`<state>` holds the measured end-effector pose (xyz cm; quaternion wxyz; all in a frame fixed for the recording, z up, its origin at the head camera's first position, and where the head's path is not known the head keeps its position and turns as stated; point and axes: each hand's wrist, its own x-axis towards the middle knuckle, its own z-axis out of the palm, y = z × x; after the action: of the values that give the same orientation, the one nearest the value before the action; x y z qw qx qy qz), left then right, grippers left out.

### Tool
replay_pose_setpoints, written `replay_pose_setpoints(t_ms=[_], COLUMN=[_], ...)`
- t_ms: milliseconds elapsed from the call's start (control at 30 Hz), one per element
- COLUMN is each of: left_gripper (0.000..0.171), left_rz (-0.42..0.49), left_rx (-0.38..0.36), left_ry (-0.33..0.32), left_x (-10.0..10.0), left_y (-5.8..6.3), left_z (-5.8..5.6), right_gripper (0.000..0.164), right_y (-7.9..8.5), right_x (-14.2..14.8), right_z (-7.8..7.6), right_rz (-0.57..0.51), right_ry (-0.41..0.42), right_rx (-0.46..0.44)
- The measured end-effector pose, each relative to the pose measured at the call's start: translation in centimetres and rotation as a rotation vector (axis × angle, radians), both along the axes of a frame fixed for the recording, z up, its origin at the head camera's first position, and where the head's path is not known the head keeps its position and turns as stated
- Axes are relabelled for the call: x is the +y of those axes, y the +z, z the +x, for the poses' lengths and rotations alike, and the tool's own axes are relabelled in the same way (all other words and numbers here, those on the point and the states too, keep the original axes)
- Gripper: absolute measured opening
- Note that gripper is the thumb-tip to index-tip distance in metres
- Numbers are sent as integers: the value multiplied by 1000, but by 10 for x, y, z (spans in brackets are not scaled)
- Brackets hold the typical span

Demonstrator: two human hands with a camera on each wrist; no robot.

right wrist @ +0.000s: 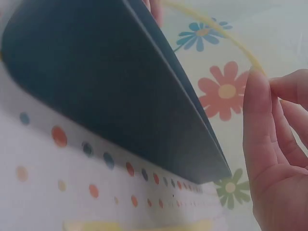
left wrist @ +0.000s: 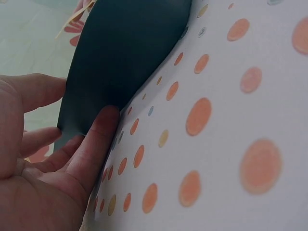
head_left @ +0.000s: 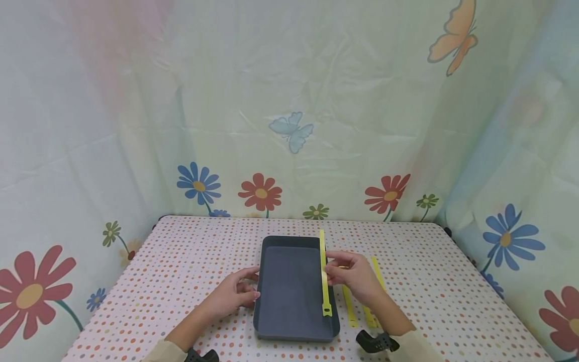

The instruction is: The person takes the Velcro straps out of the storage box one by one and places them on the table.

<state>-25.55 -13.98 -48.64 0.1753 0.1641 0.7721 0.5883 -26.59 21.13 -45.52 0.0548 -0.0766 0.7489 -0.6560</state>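
Note:
A dark grey rectangular tray (head_left: 291,296) lies on the dotted table in front of me. My left hand (head_left: 231,295) is at its left side, and in the left wrist view several fingertips touch the tray's outer wall (left wrist: 125,48). My right hand (head_left: 357,276) pinches a thin yellow strap (head_left: 323,274) between thumb and fingers. The strap has a slotted, notched end and stands lengthwise over the tray's right side. In the right wrist view the strap (right wrist: 231,36) bends away from the fingertips above the tray's rim.
More yellow straps (head_left: 348,305) lie on the table right of the tray, partly covered by my right hand and forearm. The table (head_left: 190,251) has a dotted cover. Behind it and at both sides hang curtains (head_left: 226,100) printed with flowers and butterflies.

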Motion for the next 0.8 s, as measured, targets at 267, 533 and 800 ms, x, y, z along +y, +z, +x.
replay_pose_setpoints(t_ms=[267,533,800], left_gripper=[68,69,68], left_rz=[4,12,0], left_rx=[-6,-1,5], left_ry=[3,0,-1], left_x=[0,0,-1], left_y=[1,-1,-1], left_z=[1,1,0], right_gripper=[51,50,50], right_y=[0,-2,-4], right_x=[10,22,37], right_z=[4,7,10], right_rz=[-11,-28,2], right_ry=[-58,-70,-117], right_rx=[-14,-10,-22])
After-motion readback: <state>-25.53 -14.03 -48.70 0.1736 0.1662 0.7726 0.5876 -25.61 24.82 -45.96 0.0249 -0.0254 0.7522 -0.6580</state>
